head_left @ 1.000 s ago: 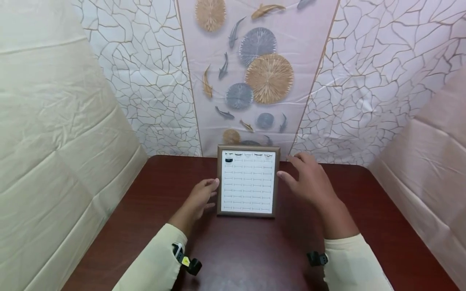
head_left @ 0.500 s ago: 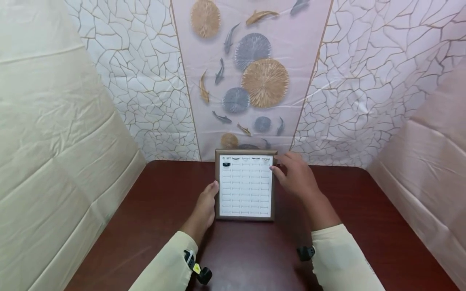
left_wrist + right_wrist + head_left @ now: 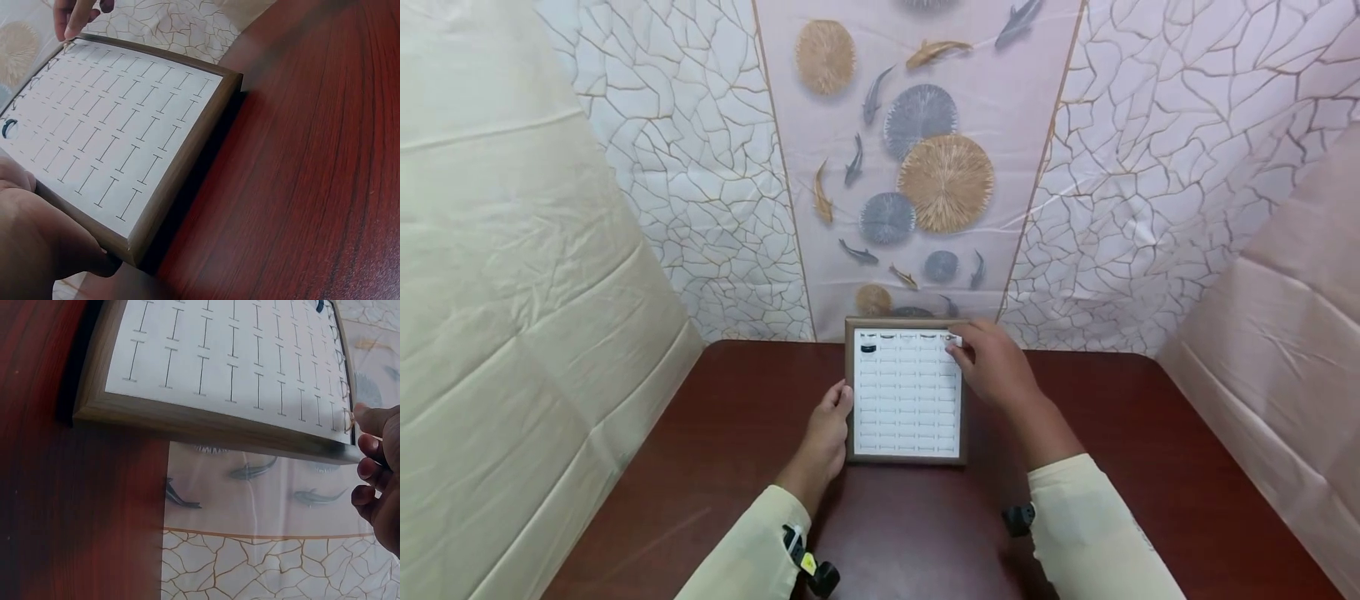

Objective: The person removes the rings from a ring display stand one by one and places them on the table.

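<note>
A wood-framed ring display tray point(image 3: 907, 400) with a white slotted face stands tilted on the table. Rings sit along its top row, and a thick black ring point(image 3: 868, 349) sits at the left of the second row. My left hand point(image 3: 826, 433) grips the frame's left edge, thumb toward the front. At the top right corner my right hand point(image 3: 1000, 371) pinches a thin ring point(image 3: 348, 420) in the last slot of the top row. In the left wrist view that ring point(image 3: 67, 45) is partly covered by the fingertips.
The dark red wooden table point(image 3: 910, 533) spreads around the tray. Behind it hangs a patterned cloth point(image 3: 947, 183) with fish and round shapes. Pale cloth walls point(image 3: 535, 333) close in the left and right sides.
My left hand has come up to the tray's left edge and taken hold of it. My right hand has moved left from beside the frame onto the top right ring.
</note>
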Demonstrator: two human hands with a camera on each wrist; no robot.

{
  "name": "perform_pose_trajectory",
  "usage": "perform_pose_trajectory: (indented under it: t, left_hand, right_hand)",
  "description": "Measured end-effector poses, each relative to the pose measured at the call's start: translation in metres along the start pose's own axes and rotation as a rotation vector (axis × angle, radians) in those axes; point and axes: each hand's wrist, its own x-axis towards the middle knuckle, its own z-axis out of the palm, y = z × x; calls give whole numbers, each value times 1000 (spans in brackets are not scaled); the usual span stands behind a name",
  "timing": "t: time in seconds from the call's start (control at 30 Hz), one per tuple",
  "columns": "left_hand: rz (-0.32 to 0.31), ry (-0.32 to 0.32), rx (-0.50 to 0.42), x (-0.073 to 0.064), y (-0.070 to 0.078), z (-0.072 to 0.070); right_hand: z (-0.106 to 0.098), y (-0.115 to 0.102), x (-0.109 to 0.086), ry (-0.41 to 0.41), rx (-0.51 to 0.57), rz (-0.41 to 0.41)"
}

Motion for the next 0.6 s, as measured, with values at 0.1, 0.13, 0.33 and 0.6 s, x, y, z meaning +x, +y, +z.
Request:
perform_pose_trajectory:
  t: [0.1,0.13,0.33,0.6]
  left_hand:
    - [10,10,12,0,-1,1]
    - [10,13,8,1,-2,1]
    - [22,16,2,3,-4,-1]
    - [30,9,28,2,-3,-1]
  right_hand:
    - [3,-2,4,-2,1,4]
    - [4,-2,4,-5,0,5]
    - [8,-3,7,-19,23,37]
    - [16,3,10,24,83,52]
